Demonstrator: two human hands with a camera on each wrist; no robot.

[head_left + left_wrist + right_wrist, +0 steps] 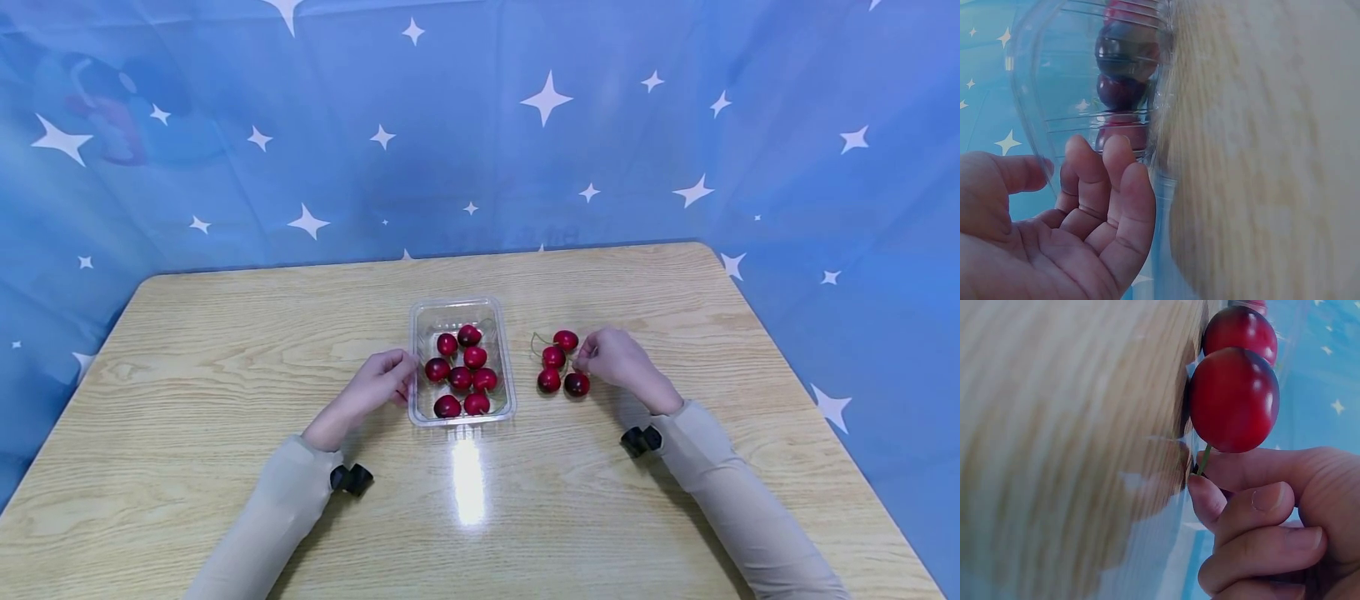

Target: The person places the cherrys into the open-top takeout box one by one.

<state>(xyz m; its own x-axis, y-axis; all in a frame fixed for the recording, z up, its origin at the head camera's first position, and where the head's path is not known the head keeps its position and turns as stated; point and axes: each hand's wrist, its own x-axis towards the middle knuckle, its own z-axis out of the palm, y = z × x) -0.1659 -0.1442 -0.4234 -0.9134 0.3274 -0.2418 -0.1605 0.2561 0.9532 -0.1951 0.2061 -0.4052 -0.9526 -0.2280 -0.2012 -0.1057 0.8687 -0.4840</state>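
Observation:
A clear plastic container (462, 421) stands mid-table with several dark red cherries inside. My left hand (378, 383) is at its left side; in the left wrist view the thumb meets the rim while curled fingers (1138, 194) lie against the wall, and cherries (1124, 53) show through the plastic. To the container's right, my right hand (618, 360) pinches the green stem (1205, 459) of a cherry (577, 384) between thumb and index finger. That cherry (1235, 400) sits low at the tabletop, its other fingers curled in beside the thumb in the right wrist view.
More loose cherries (553, 357) lie grouped between the container and my right hand, some with long thin stems. The light wood table (225, 358) has rounded far corners. A blue cloth with white stars (465, 108) hangs behind it.

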